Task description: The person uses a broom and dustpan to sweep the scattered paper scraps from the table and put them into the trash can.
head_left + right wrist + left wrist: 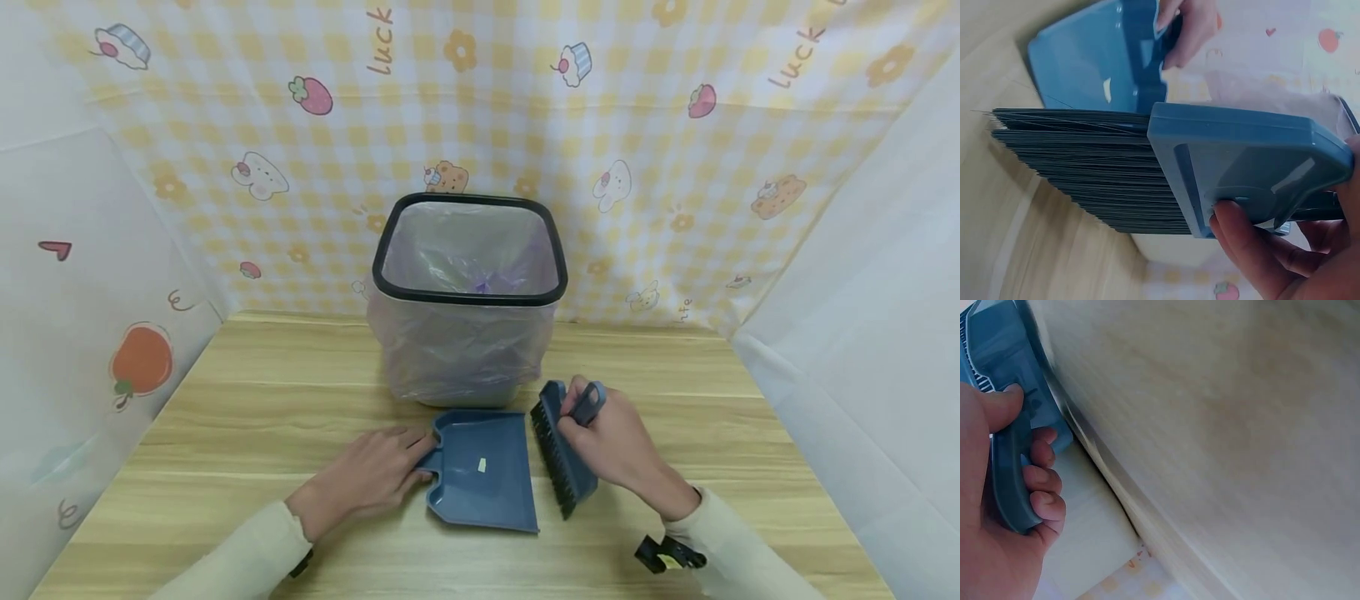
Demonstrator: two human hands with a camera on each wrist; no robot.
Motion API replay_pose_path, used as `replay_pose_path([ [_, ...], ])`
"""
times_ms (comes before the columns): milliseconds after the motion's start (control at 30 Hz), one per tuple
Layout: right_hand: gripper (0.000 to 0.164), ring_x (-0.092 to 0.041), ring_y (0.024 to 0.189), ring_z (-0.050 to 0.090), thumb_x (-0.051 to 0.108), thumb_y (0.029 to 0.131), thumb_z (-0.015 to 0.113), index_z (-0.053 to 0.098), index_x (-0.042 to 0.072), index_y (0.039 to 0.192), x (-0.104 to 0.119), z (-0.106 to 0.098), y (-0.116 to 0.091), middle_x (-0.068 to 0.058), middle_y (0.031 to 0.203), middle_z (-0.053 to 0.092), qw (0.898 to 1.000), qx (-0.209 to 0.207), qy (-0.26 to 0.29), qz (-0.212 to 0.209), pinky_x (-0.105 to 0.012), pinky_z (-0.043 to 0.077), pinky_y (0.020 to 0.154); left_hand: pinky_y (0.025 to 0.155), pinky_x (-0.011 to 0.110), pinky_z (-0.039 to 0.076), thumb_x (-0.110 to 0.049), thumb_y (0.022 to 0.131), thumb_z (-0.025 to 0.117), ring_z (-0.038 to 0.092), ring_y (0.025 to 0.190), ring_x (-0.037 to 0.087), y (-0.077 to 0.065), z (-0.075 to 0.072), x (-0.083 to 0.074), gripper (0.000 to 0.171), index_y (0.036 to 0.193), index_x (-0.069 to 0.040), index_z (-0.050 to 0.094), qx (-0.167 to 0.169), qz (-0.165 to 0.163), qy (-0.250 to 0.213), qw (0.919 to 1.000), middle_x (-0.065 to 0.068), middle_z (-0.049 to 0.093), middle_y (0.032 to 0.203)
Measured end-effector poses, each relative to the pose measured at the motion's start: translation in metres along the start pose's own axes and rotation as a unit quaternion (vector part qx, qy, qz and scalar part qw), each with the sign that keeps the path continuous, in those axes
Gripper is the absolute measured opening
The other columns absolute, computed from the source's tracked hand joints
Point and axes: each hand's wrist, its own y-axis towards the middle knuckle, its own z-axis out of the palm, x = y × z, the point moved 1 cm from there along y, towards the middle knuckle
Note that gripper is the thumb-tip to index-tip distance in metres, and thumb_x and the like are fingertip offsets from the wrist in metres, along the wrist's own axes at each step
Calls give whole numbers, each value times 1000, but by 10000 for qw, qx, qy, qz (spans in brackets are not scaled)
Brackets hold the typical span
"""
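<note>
My left hand (378,469) grips the short handle of a blue-grey dustpan (487,504), its thumb along the top in the left wrist view. The pan lies low over the table, its wide edge facing right. A small pale scrap (482,465) sits on it. In my right hand (618,437) is a matching hand brush (579,477), held by its handle just right of the pan's edge. Its dark bristles (1085,169) stick out toward the table side in the right wrist view, with one finger pressed on the brush's back.
A bin (470,297) with a black rim and a thin pinkish liner bag stands behind the dustpan on the wood-grain table (285,375). A yellow checked cloth (510,125) hangs at the back, with white sheets on both sides.
</note>
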Motion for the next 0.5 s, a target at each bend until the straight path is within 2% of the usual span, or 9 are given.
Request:
replay_pose_path([
  [133,20,-8,54,50,-1,91,69,66,18,86,-5,-10,-4,13,65,56,9998,21,-111,185,-29,44,53,80,39,64,-25,106,72,74,94,24,2,-4,0,28,123,-3,69,-10,57,-80,10000,8,73,110],
  [300,21,-9,54,48,-1,91,69,65,19,86,-10,-16,-8,11,66,56,9990,66,-223,383,-29,43,53,87,40,63,-29,111,65,74,102,24,5,-9,-2,31,128,-3,67,-185,161,-271,9993,8,73,117],
  [400,20,-9,54,49,0,92,70,65,19,87,-12,-15,-9,10,66,57,9987,104,-273,427,-29,43,53,82,38,62,-35,115,58,71,96,19,10,-15,-6,34,128,-4,66,-363,293,-398,9981,4,70,113],
  [500,20,-9,54,49,0,92,70,64,19,88,-14,-14,-11,10,66,56,9985,154,-300,442,-29,43,53,77,34,61,-38,118,50,68,90,16,15,-27,-10,39,129,-3,65,-569,514,-428,9961,3,67,110],
])
